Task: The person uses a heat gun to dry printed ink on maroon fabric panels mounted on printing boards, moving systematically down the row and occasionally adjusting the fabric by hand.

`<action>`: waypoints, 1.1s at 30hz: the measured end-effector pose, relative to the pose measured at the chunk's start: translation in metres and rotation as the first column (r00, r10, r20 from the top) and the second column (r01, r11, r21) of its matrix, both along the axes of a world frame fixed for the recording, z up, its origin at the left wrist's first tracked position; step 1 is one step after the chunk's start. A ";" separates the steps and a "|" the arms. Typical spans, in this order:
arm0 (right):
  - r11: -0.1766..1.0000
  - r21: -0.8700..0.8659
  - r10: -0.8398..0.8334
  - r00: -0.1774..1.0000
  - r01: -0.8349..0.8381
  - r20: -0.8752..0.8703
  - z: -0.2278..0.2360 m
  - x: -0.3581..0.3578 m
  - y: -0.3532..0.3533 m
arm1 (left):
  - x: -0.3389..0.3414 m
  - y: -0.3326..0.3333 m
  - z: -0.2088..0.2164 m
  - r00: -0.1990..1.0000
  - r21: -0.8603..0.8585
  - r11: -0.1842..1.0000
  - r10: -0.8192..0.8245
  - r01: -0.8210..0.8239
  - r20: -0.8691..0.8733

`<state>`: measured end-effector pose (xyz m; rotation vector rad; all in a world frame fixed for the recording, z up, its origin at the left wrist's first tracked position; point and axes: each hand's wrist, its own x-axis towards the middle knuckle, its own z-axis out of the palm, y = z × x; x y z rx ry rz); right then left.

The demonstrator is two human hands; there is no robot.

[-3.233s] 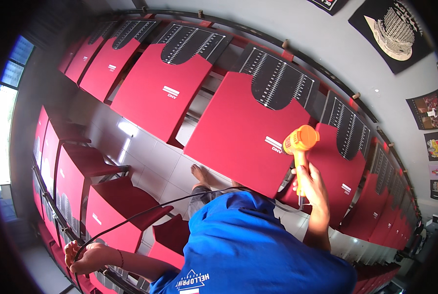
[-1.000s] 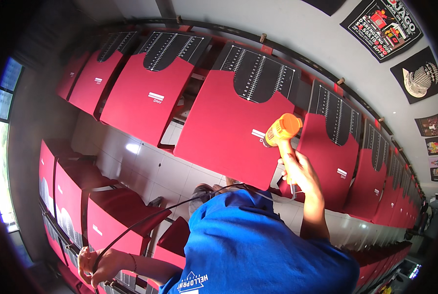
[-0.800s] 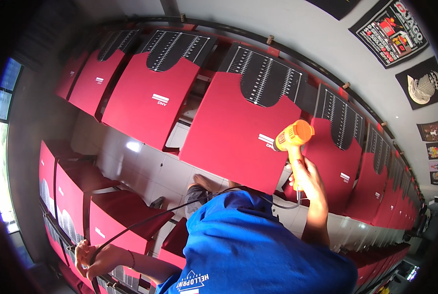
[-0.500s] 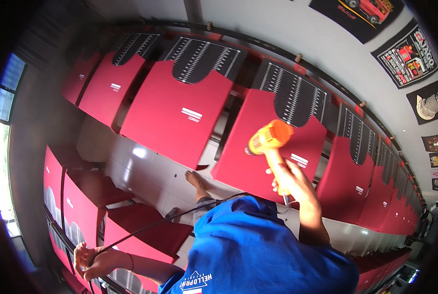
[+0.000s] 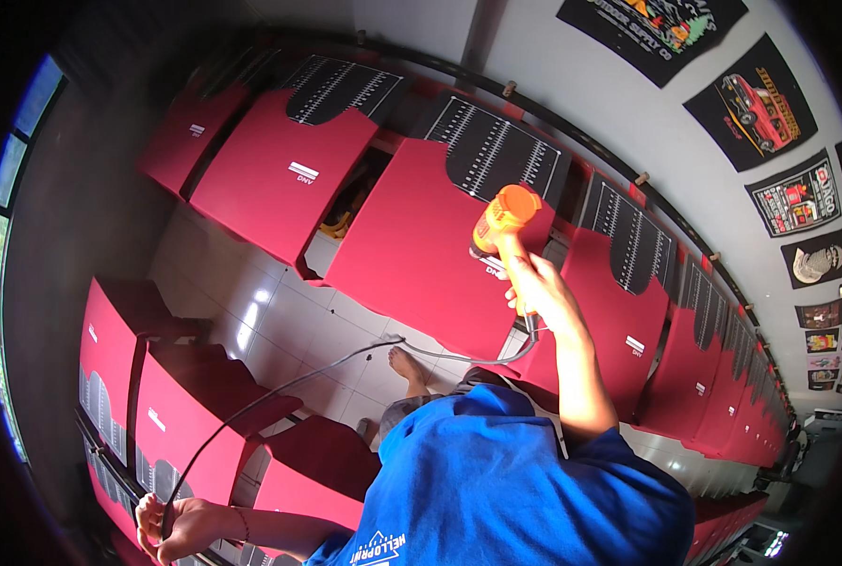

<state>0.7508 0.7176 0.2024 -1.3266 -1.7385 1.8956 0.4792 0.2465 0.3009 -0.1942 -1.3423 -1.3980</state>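
My right hand is wrapped round the handle of an orange-yellow heat gun. The gun hangs over a red T-shirt laid flat on a board, its nozzle pointing down towards a small white print. At the shirt's neckline a black board with white scale marks shows. A dark cord runs from the handle's base, sagging across in front of my body. At the lower left my left hand has its fingers closed on that cord.
More red shirts on boards form a long row curving away right beneath a dark rail. A second row stands at the lower left. Between them lies a tiled floor. Printed cloths hang on the wall.
I have shifted left along the row, and the heat gun is now over the neighbouring shirt to the left. The cord, earlier nearly straight, sags in a curve.
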 end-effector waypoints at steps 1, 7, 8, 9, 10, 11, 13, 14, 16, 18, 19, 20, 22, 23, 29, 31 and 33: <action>1.000 0.013 -0.020 1.000 0.019 0.012 -0.002 -0.005 -0.003 | -0.006 0.001 -0.001 0.999 0.009 0.999 0.039 -0.039 0.014; 0.999 0.010 -0.041 0.996 0.040 0.084 0.003 -0.016 -0.006 | -0.036 -0.024 -0.017 0.993 0.040 0.997 -0.076 0.072 0.090; 0.999 0.022 -0.046 0.993 0.043 0.109 0.003 -0.017 -0.008 | -0.040 -0.022 -0.019 0.994 0.046 0.997 -0.065 0.061 0.089; 0.999 0.014 -0.052 0.990 0.051 0.132 0.008 -0.020 -0.012 | -0.039 -0.015 -0.017 0.991 0.043 0.997 -0.069 0.064 0.111; 0.999 -0.007 -0.040 0.993 0.041 0.109 0.009 -0.020 -0.011 | -0.038 -0.006 -0.014 0.989 0.029 0.996 -0.090 0.087 0.116; 0.999 -0.027 -0.027 0.996 0.029 0.086 0.010 -0.018 -0.008 | -0.035 0.005 -0.010 0.987 0.014 0.994 -0.110 0.109 0.121; 0.999 -0.040 -0.028 0.996 0.031 0.082 0.006 -0.013 -0.006 | -0.036 0.013 -0.006 0.980 -0.015 0.985 -0.169 0.171 0.110; 0.999 -0.036 -0.021 0.998 0.023 0.066 0.002 -0.010 -0.006 | -0.034 0.019 -0.004 0.983 -0.009 0.986 -0.162 0.164 0.088; 1.000 -0.025 -0.009 0.999 0.010 0.034 -0.001 -0.005 -0.009 | -0.028 0.037 0.002 0.988 0.006 0.989 -0.151 0.151 0.045; 0.998 -0.056 -0.032 0.998 0.035 0.058 0.000 0.002 -0.006 | -0.028 0.034 0.003 0.984 -0.038 0.984 -0.175 0.175 0.017; 0.997 -0.055 -0.046 0.997 0.049 0.054 -0.003 0.006 -0.006 | -0.028 0.031 0.004 0.981 -0.042 0.980 -0.193 0.193 0.012; 0.997 -0.054 -0.060 0.997 0.063 0.051 -0.005 0.011 -0.007 | -0.028 0.031 0.005 0.977 -0.045 0.976 -0.211 0.211 0.008; 0.997 -0.059 -0.046 0.997 0.050 0.062 -0.001 0.016 -0.008 | -0.018 0.047 0.013 0.988 -0.032 0.988 -0.152 0.151 -0.028; 0.996 -0.074 -0.041 0.996 0.047 0.073 0.004 0.019 -0.007 | -0.013 0.050 0.015 0.989 -0.023 0.989 -0.148 0.147 -0.026; 0.993 -0.108 -0.033 0.998 0.038 0.049 0.001 0.045 -0.005 | -0.006 0.062 0.020 0.968 0.016 0.968 -0.249 0.250 -0.038; 0.992 -0.114 -0.052 0.997 0.058 0.052 -0.004 0.053 -0.008 | -0.004 0.067 0.023 0.943 -0.021 0.943 -0.333 0.333 -0.025; 0.986 -0.148 -0.072 0.997 0.072 0.008 -0.009 0.061 -0.006 | 0.000 0.076 0.022 0.962 -0.057 0.961 -0.273 0.271 -0.030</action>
